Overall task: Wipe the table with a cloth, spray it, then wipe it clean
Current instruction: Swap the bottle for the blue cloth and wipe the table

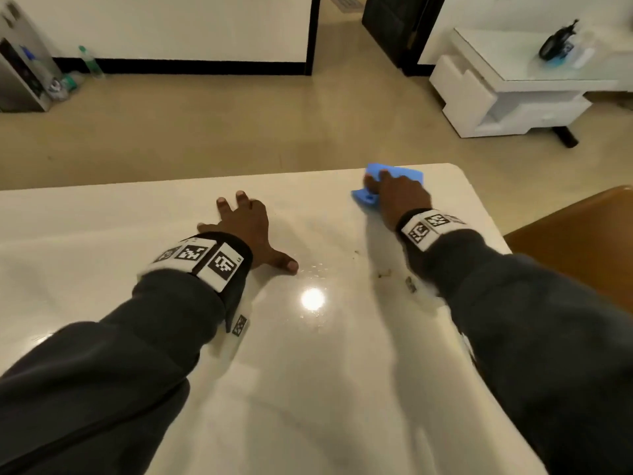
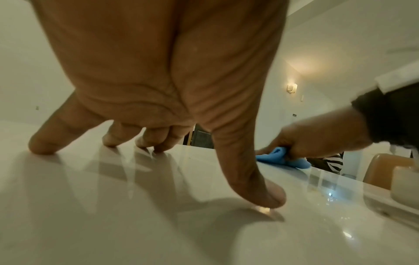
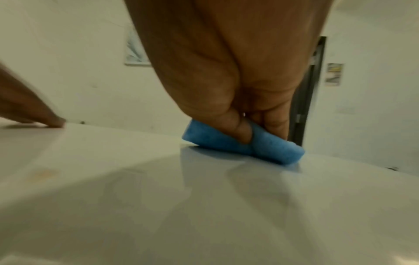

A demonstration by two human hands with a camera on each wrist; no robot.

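**Cloth working the far right corner**

Glossy and pale, the worktop [image 1: 308, 371] throws back a hard ceiling glare near its middle, with tan floor beyond its far edge and a low white cabinet [image 1: 507, 90] against the wall at upper right. I have both arms out over the surface.

My right hand [image 1: 399, 197] is curled around the blue cloth [image 1: 407, 173], fingers on top and thumb tucked along its near side, pressing it flat against the worktop close to the far right corner. From the right wrist view the cloth [image 3: 267, 147] is bunched into a thick folded pad, its lower face on the surface. My left hand [image 1: 245, 224] holds nothing: fingers spread and straight, tips and thumb planted on the worktop, well apart from the cloth, bracing me.

I judge this to be a wiping pass. Small brown crumbs [image 1: 385, 274] lie just beside my right forearm, and fine droplets [image 1: 317, 269] glint near my left thumb, so that area seems to need a stroke yet. I see no spray bottle on the worktop.

The cloth looks soft, light and limp, so it will fold or roll under a loose grip. I would keep the palm flat over its middle, with fingertips pinning the leading edge. On a surface this slick it should glide easily, and near the edge it could slide off.
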